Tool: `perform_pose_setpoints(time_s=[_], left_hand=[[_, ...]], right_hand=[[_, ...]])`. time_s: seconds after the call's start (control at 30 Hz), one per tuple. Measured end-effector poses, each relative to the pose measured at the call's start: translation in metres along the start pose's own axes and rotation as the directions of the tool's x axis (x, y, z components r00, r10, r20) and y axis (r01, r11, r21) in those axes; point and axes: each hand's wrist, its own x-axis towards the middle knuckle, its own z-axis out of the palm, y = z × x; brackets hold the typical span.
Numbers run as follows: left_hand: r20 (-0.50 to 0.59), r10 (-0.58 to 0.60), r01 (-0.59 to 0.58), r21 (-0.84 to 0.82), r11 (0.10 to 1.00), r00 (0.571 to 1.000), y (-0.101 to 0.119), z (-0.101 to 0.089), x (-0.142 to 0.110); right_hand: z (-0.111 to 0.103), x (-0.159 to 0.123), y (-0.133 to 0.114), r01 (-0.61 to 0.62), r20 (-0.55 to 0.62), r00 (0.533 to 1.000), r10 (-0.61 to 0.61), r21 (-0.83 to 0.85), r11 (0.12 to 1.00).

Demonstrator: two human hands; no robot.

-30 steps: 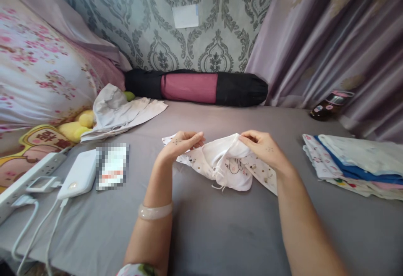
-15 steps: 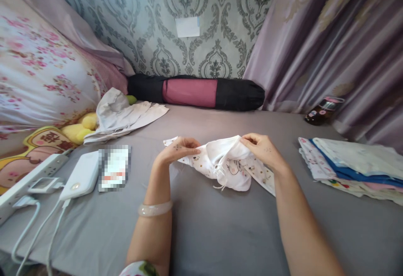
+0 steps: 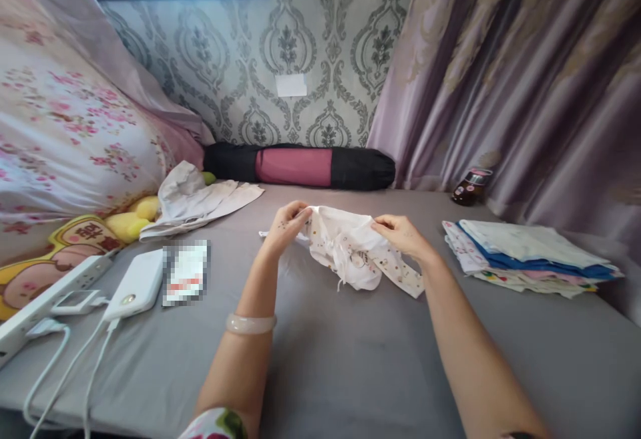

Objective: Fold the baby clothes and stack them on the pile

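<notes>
A small white baby top (image 3: 358, 252) with a speckled print and tie strings hangs in front of me, its neckline stretched between both hands. At the left end of the neckline my left hand (image 3: 289, 224) pinches the cloth between thumb and fingers. My right hand (image 3: 400, 233) grips the other end in the same way, with a printed sleeve drooping beneath it. The strings dangle at the front. Part of the left sleeve is hidden behind my left hand.
Right of me, folded clothes (image 3: 531, 255) lie stacked on the grey sheet (image 3: 350, 365), with a dark bottle (image 3: 471, 186) behind. A black-and-pink roll (image 3: 293, 166) lies along the wall. Leftward are a crumpled pale cloth (image 3: 200, 198), a power bank (image 3: 135, 285) and a power strip (image 3: 60, 299).
My left hand has shifted its hold up to the neckline edge, and the top now hangs more evenly between both hands. The view has tilted upward and turned slightly right.
</notes>
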Motion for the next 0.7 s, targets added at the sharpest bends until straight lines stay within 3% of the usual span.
perform_pose_setpoints(time_s=[0.13, 0.23, 0.43, 0.5, 0.63, 0.7], left_hand=[[-0.06, 0.137, -0.131, 0.097, 0.987, 0.989, 0.03, -0.007, 0.004], [-0.014, 0.262, -0.25, 0.248, 0.936, 0.965, 0.066, -0.021, 0.004], [0.042, 0.444, -0.417, 0.431, 0.8, 0.895, 0.138, -0.056, 0.003], [0.008, 0.455, -0.415, 0.424, 0.805, 0.89, 0.143, -0.063, 0.007], [0.105, 0.359, -0.368, 0.427, 0.826, 0.927, 0.127, -0.063, 0.017], [0.013, 0.396, -0.365, 0.413, 0.834, 0.918, 0.117, -0.057, 0.02]], right_hand=[[-0.014, 0.002, -0.02, 0.13, -0.163, 0.976, -0.148, -0.115, 0.985], [-0.027, 0.004, -0.049, 0.189, -0.28, 0.923, -0.265, -0.272, 0.944], [-0.057, -0.011, -0.121, 0.279, -0.27, 0.861, -0.431, -0.458, 0.844], [-0.062, -0.013, -0.133, 0.298, -0.282, 0.841, -0.462, -0.471, 0.83], [-0.061, -0.011, -0.137, 0.338, -0.078, 0.9, -0.43, -0.5, 0.797], [-0.059, -0.008, -0.135, 0.347, -0.101, 0.882, -0.46, -0.52, 0.781]])
